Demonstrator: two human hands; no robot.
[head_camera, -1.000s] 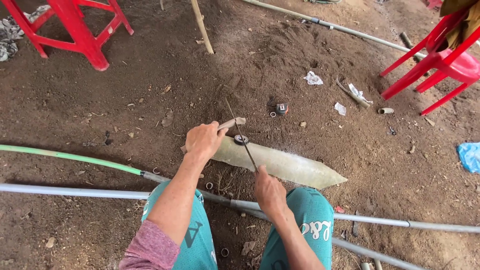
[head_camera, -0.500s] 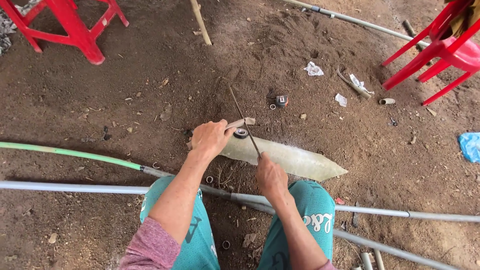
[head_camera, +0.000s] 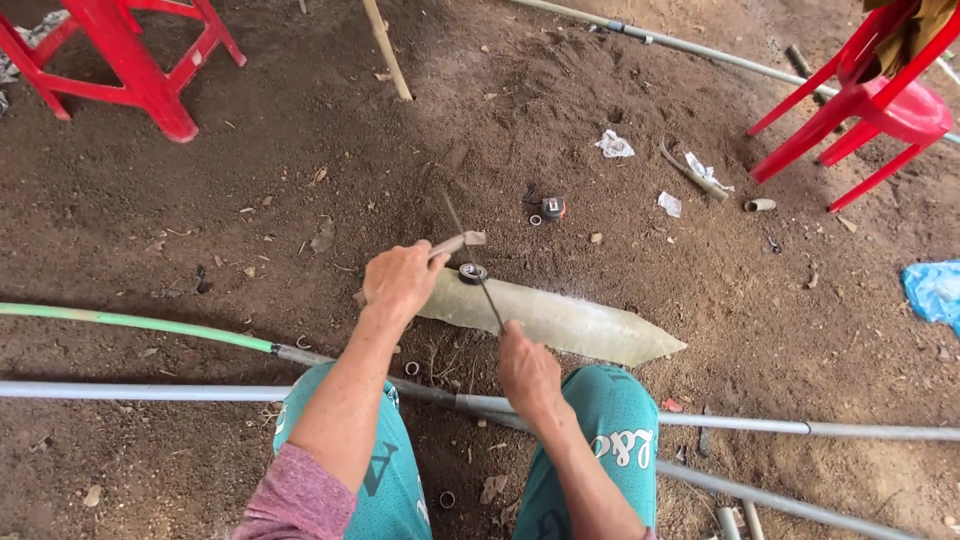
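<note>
My left hand pins a short grey pipe piece on the near end of a long pale pointed slab lying on the dirt. My right hand grips the near end of a thin dark saw blade. The blade runs away from me across the pipe piece. A small dark ring sits on the slab right beside the blade. My knees in teal trousers flank the hands.
A green-and-grey pipe and long grey pipes cross the ground near my legs. A red stool stands far left, a red chair far right. A tape roll, paper scraps, a blue bag and a bamboo stick lie around.
My right hand has slid the blade away from me and back toward me across the pipe piece. My left hand keeps its hold in the same spot.
</note>
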